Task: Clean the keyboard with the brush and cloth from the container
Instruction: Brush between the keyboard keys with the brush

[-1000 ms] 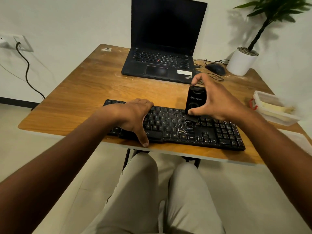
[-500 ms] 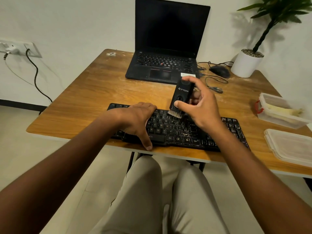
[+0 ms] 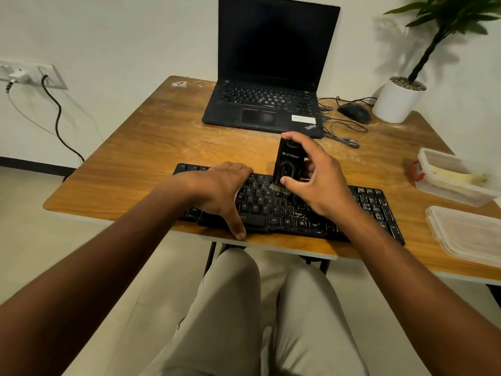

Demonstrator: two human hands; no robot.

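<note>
In the frame centre my right hand pinches the light, stiff brush by its sides; my left hand lies open, pressing the keyboard.

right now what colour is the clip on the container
Red, on the container's left end, seen in the head view.

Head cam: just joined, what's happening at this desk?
A seated person is brushing a black keyboard on a wooden table. The right hand grips a black brush upright, bristles down on the keys near the middle. The left hand lies flat on the keyboard's left half, thumb at its front edge, steadying it. The open container sits to the right with something pale inside, its lid beside it. A dark laptop stands behind.
</note>
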